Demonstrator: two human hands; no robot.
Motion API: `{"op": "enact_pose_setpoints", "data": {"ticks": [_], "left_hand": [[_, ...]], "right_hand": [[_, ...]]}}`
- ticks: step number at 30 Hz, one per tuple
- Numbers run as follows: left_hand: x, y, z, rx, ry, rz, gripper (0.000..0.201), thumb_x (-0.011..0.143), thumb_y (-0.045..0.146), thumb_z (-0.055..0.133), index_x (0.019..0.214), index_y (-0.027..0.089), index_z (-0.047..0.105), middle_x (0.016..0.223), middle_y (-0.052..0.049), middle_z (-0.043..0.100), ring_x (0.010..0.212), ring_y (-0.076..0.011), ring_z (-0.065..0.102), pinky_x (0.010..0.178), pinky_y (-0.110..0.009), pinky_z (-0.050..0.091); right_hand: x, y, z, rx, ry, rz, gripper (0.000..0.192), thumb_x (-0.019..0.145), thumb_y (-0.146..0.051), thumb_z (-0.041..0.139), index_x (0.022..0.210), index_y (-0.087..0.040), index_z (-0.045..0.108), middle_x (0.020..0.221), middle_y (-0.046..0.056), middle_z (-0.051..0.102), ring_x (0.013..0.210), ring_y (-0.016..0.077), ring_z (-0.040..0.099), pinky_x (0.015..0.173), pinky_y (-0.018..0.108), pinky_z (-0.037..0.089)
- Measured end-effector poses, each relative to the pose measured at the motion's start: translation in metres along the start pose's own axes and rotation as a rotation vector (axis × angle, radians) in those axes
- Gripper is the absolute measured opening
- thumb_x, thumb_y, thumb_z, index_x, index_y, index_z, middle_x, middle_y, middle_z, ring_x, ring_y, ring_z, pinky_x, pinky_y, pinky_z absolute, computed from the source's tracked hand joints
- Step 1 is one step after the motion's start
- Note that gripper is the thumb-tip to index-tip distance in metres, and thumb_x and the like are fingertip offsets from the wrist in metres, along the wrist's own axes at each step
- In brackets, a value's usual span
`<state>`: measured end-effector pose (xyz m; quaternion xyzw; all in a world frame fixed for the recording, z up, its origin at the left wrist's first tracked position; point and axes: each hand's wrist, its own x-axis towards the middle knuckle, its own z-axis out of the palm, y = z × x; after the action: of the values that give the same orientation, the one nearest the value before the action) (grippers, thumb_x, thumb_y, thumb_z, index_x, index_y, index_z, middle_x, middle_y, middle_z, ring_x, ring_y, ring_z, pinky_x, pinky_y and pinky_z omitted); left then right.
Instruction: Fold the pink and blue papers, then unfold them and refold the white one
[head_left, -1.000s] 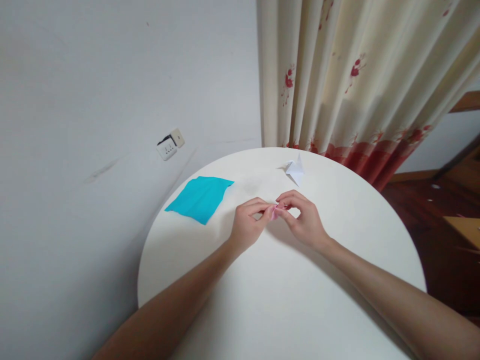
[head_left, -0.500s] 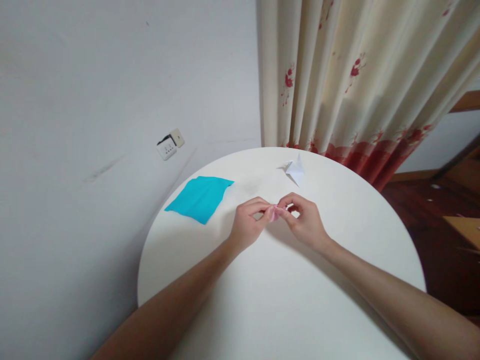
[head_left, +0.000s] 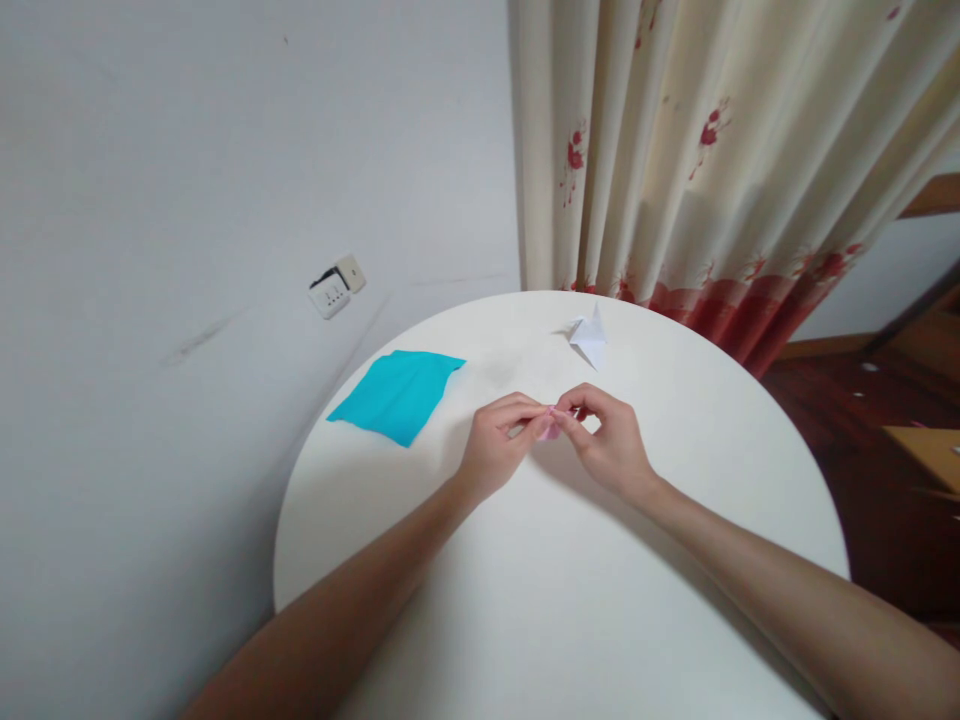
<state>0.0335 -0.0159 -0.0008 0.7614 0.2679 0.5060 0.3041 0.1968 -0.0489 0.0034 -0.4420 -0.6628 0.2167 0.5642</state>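
Pink paper, a small folded piece, is pinched between both hands just above the middle of the round white surface. The left hand is closed on its left side with thumb and forefinger together, and the right hand is clamped on its right side in the same way, so that the 2 grips nearly touch. Most of the piece is hidden by the fingertips, and its exact shape cannot be told. It is judged to be very light, thin and easily creased or torn; a hold at the folded edges, where the layers are doubled and stiffer, is likely to be kept best, with gentle pressure only. A sheet of turquoise paper lies flat to the left, well apart from the hands, and 1 white folded paper figure stands near the far edge. A flowered curtain hangs behind, and a wall socket is seen on the wall
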Motion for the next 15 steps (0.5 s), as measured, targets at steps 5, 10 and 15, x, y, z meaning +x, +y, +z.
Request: {"op": "enact_pose_setpoints", "data": {"ticks": [5,10,15], "left_hand": [[-0.001,-0.001,0.001,0.009,0.017,-0.016,0.015,0.088,0.029,0.066,0.084,0.019,0.077,0.080,-0.007,0.074,0.075,-0.0170,0.067,0.071,-0.030,0.052],[-0.002,-0.002,0.002,-0.015,0.036,-0.055,0.015,0.087,0.027,0.067,0.082,0.018,0.077,0.079,-0.006,0.073,0.074,-0.0162,0.066,0.069,-0.028,0.051],[-0.002,0.000,-0.001,-0.039,0.102,-0.118,0.018,0.088,0.029,0.066,0.078,0.018,0.076,0.078,-0.006,0.072,0.072,-0.0158,0.065,0.068,-0.028,0.050]], "right_hand": [[-0.002,0.001,0.000,-0.004,-0.001,-0.004,0.022,0.090,-0.036,0.062,0.076,-0.020,0.066,0.074,0.004,0.067,0.070,0.0184,0.060,0.067,0.032,0.047],[-0.002,0.003,-0.001,0.011,-0.010,-0.014,0.022,0.091,-0.034,0.062,0.075,-0.020,0.066,0.075,0.004,0.067,0.071,0.0177,0.060,0.067,0.031,0.047],[0.002,0.010,0.002,0.161,-0.020,0.061,0.026,0.083,-0.038,0.071,0.102,-0.020,0.067,0.085,0.004,0.071,0.076,0.0176,0.065,0.068,0.030,0.051]]}}
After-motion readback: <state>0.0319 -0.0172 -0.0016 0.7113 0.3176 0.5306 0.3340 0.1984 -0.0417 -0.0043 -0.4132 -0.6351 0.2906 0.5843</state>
